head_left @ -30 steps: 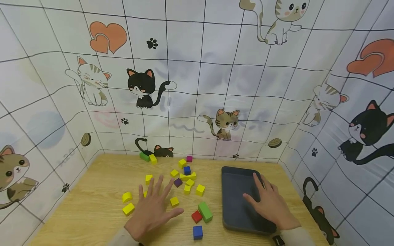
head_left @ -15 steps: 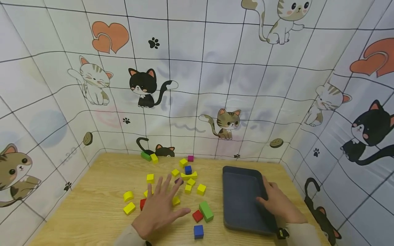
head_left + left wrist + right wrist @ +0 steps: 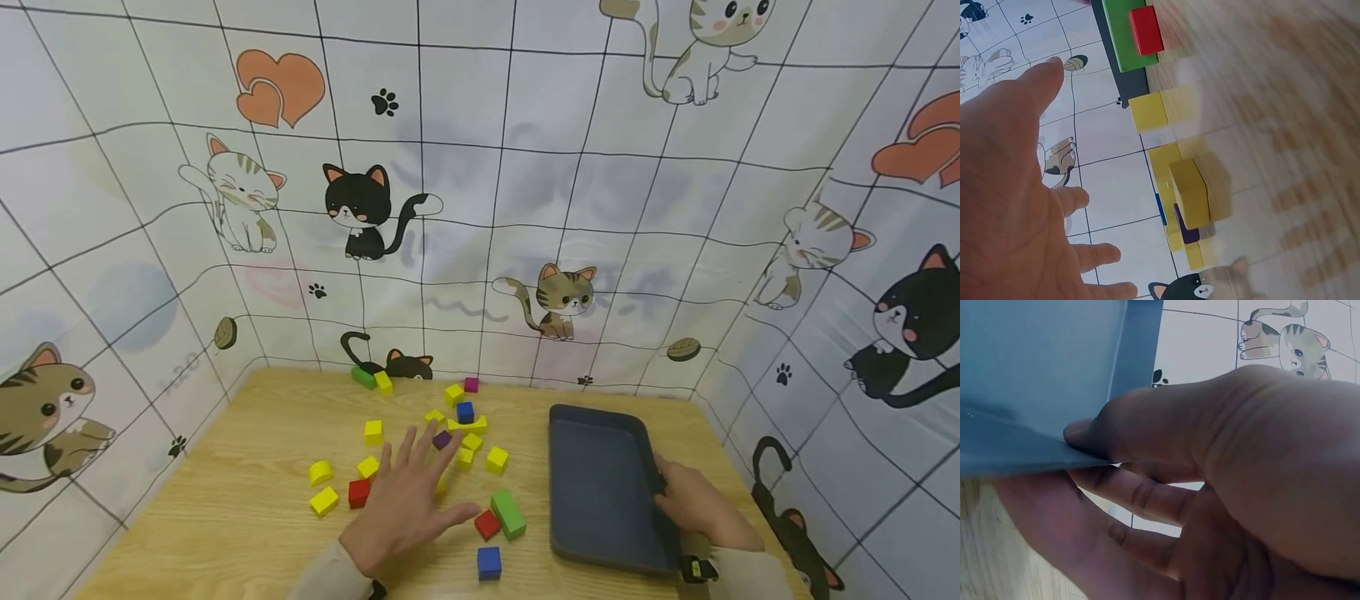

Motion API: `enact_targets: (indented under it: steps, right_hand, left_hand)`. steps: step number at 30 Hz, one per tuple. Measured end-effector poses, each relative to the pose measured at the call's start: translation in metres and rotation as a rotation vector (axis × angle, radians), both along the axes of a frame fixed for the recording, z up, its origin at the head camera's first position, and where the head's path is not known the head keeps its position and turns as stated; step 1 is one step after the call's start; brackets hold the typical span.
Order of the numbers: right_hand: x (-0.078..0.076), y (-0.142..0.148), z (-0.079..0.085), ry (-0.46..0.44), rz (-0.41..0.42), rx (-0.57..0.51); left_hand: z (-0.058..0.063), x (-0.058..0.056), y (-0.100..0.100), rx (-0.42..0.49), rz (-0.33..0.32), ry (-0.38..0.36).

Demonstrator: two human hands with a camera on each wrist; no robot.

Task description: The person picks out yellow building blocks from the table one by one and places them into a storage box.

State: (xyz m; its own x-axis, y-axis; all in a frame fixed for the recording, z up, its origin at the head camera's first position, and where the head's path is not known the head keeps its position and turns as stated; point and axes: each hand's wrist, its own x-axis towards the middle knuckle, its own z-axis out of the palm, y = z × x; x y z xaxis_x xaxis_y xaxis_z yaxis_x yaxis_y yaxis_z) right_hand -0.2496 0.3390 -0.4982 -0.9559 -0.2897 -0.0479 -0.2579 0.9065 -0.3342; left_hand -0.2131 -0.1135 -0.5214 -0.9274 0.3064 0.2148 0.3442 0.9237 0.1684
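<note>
While the left hand (image 3: 408,510) is spread, the tray (image 3: 603,492), aligned fore-and-aft left of the right hand (image 3: 703,507), is pinched by it.

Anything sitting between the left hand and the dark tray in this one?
Yes. On the table between the left hand and the dark tray lie a red block and a long green block, with a blue block nearer the camera.
</note>
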Motion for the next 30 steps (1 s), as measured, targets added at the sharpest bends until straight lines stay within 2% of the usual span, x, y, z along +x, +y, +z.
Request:
enact_targets:
  steps: [5,12,30]
  right_hand:
    - [0.0,0.0,0.0,-0.039,-0.024,-0.027]
    - [-0.001,-0.001,0.003,-0.068,-0.055,-0.056]
    - [-0.002,-0.002,0.007,-0.124,-0.094,-0.085]
  left_hand:
    - [0.001,-0.004,0.007,-0.003,-0.025,-0.022]
    - [0.002,-0.011,0.018,0.004,-0.071,0.008]
    - [0.004,-0.036,0.056,0.037,-0.141,-0.064]
